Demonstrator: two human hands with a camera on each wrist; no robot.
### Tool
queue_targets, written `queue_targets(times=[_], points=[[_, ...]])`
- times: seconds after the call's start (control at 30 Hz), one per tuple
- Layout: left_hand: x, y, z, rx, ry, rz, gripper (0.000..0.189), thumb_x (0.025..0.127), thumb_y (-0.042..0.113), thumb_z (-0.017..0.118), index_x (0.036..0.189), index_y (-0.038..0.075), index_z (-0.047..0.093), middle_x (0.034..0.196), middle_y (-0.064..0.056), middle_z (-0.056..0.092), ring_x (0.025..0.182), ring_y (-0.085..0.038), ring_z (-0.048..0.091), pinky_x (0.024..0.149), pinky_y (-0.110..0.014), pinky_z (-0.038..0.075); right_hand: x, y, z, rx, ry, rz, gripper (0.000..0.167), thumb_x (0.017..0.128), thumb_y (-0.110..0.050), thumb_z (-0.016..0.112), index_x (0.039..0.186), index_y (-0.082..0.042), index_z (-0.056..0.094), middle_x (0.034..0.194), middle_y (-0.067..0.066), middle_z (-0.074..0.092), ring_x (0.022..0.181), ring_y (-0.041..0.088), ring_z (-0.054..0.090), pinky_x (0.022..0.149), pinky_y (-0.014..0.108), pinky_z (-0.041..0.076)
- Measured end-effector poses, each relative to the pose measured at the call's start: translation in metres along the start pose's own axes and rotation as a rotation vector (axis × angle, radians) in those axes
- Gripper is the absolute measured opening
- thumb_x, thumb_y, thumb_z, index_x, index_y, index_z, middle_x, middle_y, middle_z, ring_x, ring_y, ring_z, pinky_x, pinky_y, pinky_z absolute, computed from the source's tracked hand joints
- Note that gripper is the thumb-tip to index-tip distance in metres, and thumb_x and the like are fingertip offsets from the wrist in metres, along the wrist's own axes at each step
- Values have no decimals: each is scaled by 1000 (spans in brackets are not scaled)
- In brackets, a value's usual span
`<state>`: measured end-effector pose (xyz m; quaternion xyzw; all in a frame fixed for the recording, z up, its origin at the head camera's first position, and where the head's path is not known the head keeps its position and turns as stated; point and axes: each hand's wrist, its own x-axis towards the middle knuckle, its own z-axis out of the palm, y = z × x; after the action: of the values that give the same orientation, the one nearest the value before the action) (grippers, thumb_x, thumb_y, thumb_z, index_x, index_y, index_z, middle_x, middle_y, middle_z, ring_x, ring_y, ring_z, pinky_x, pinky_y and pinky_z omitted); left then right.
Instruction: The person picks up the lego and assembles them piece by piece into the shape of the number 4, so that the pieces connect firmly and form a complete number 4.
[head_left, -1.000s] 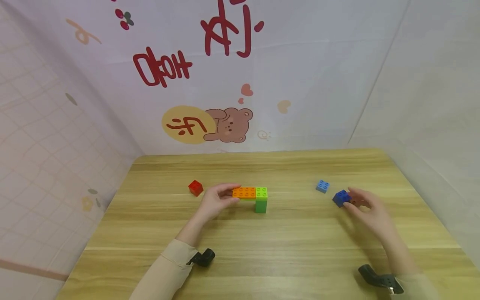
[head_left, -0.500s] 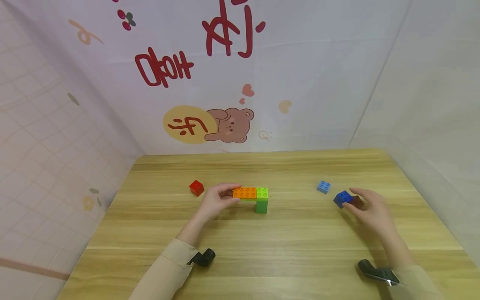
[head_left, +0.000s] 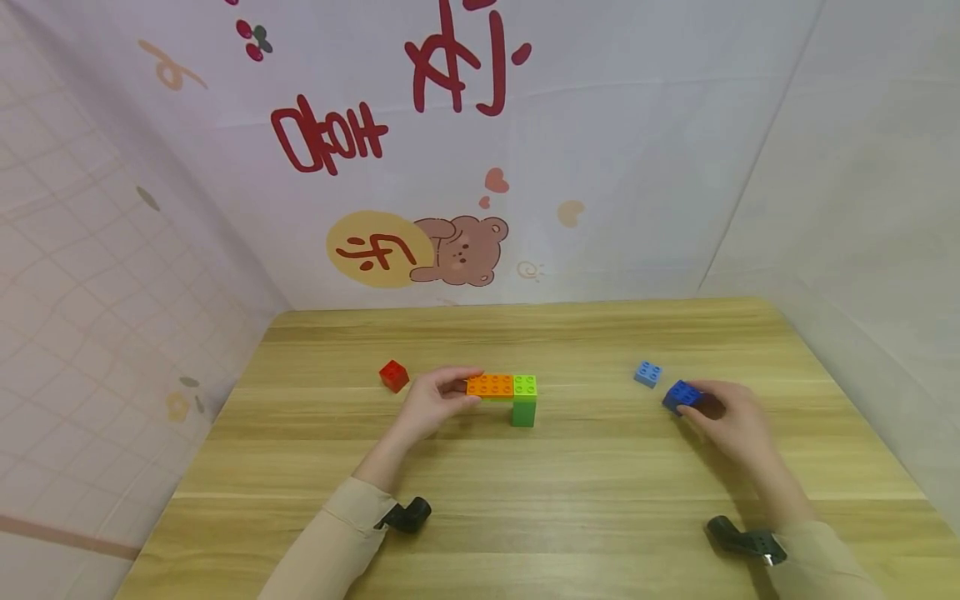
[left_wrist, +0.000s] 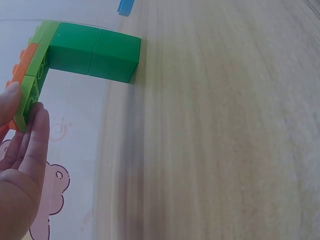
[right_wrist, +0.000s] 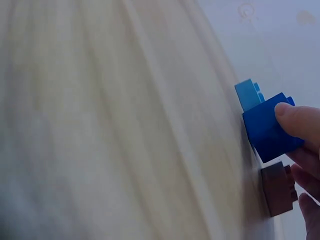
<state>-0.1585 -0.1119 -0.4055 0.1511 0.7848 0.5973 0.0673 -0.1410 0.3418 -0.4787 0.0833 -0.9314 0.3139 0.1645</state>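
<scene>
Pinching the orange brick at its free end, the left hand steadies an overhanging beam in the head view; its other end meets the lime brick above the green column standing on the table. If that hand pressed down or let go sharply, the beam could lever loose, or the column tip towards the left. The right hand, well apart from the left, grips the dark blue brick near the light blue brick. A careless sweep there might knock the light blue one away. The red brick lies behind the left hand, where a backward elbow of the wrist could nudge it.

From the left wrist, thumb and fingers clamp the beam's end, with hollow undersides showing — only the column props the far end.

From the right wrist, the thumb presses the dark blue brick's face; whether it touches the table I cannot tell. The brown brick sits close below the fingers — curling them further could drag it along.
</scene>
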Motion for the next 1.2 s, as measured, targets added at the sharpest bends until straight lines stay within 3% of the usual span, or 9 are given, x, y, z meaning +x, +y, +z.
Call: queue_targets(times=[0.17,0.43,0.7,0.8,0.93,1.07,1.2], points=[[1,-3,1,9,1,-6,40,86,-7,72,125,-7,64,122,-22,63,102,-35,63,85,-25,54,2,-7,3,1,9,-11,40,82,-12,81,118,1,67,108,25,66,104,43,55,87,57,41],[1,-1,0,15,8,-12,40,86,-6,72,126,-5,65,121,-21,64,101,-33,63,85,-24,54,4,-21,5,31,2,14,40,85,-12,79,122,-1,67,109,21,66,87,31,60,71,29,47],[0,1,0,1,4,-13,40,86,-8,72,125,-6,65,121,-21,63,102,-35,63,86,-25,54,5,-31,8,116,-21,16,39,88,-12,77,124,-1,65,119,23,63,106,37,61,83,5,41],[0,2,1,9,14,-18,40,85,-8,72,125,-6,65,121,-21,64,102,-33,63,86,-25,54,6,-34,11,186,-19,14,40,87,-7,77,124,2,65,118,23,62,106,15,62,86,4,41],[0,1,1,19,19,-15,40,85,-8,72,125,-6,65,120,-21,64,101,-33,63,86,-25,54,7,-37,18,295,2,-28,41,83,6,76,121,8,63,115,25,60,101,-11,51,86,11,47],[6,-15,1,11,19,-8,41,85,-7,73,125,-4,66,121,-20,63,101,-32,63,86,-26,54,8,-40,23,359,1,-63,42,80,14,74,121,12,61,115,27,58,101,-10,51,87,14,49],[4,-13,1,6,22,-7,41,85,-7,73,125,-4,66,121,-20,64,102,-32,63,86,-26,54,9,-43,26,377,-21,-77,42,81,14,72,121,12,61,116,28,57,102,-9,51,87,16,49]])
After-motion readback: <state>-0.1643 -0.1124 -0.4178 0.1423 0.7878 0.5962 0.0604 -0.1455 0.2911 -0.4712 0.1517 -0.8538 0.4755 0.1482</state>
